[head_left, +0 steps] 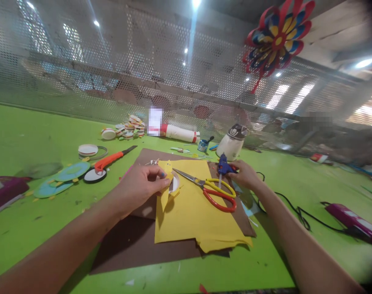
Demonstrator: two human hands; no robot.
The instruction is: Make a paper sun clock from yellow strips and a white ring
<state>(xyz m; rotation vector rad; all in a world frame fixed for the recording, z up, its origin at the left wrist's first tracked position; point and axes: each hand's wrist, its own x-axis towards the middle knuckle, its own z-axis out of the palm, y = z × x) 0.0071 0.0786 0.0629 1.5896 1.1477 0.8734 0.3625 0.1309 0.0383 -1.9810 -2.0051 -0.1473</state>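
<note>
My left hand (145, 183) pinches a small yellow paper cutout (165, 200) with a white ring-like part beside it, partly covered by my fingers. My right hand (245, 173) is closed on a blue hot glue gun (224, 165), its fingers partly hidden behind the gun. Scissors (201, 183) with one yellow and one red handle lie between my hands, blades towards the left. Under them is a yellow sheet (186, 222), ragged at its near edge, on top of brown sheets (136, 245).
On the green table (66, 228) at left lie an orange-handled knife (112, 159), light blue paper discs (72, 170) and a white roll (89, 150). A white bottle (228, 145) and a small blue jar (203, 145) stand behind. A black cord (296, 210) runs right to a purple device (354, 220).
</note>
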